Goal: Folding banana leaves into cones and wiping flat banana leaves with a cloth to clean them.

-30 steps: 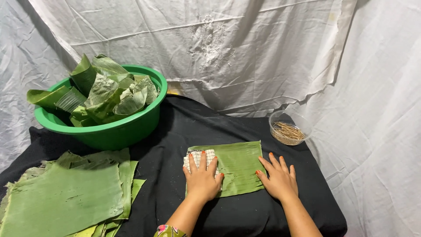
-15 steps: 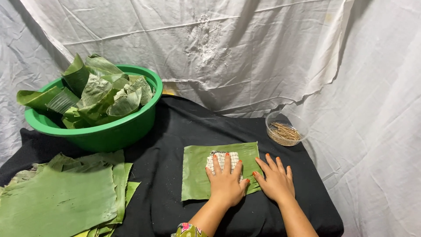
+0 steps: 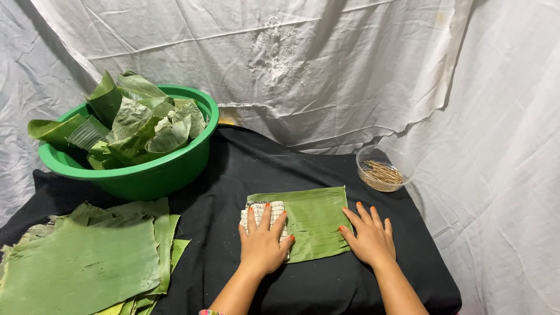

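Leaf point(image 3: 318, 224): one cut green piece, lying flat on the black table point(image 3: 326, 286) near its front edge, right of centre. Long axis runs left to right, parallel to the front edge.

Left hand point(image 3: 263, 244): palm down, fingers spread, pressing a checked cloth point(image 3: 261, 211) onto the leaf's left end. The cloth lies directly under the fingers, touching the leaf; this hand is on the work.

Right hand point(image 3: 368, 236): flat and open, holding nothing, fingers spread. It rests at the leaf's right front corner, fingertips at or just over the edge. The leaf lies to its left.

The rest of the leaf extends rightward from the cloth, between the two hands.

Surroundings: green basin point(image 3: 146, 175) of folded leaves at the back left corner; stack of flat leaves point(image 3: 81, 262) at the front left; glass bowl point(image 3: 385, 166) of thin sticks at the right edge, behind the right hand and well apart from it.
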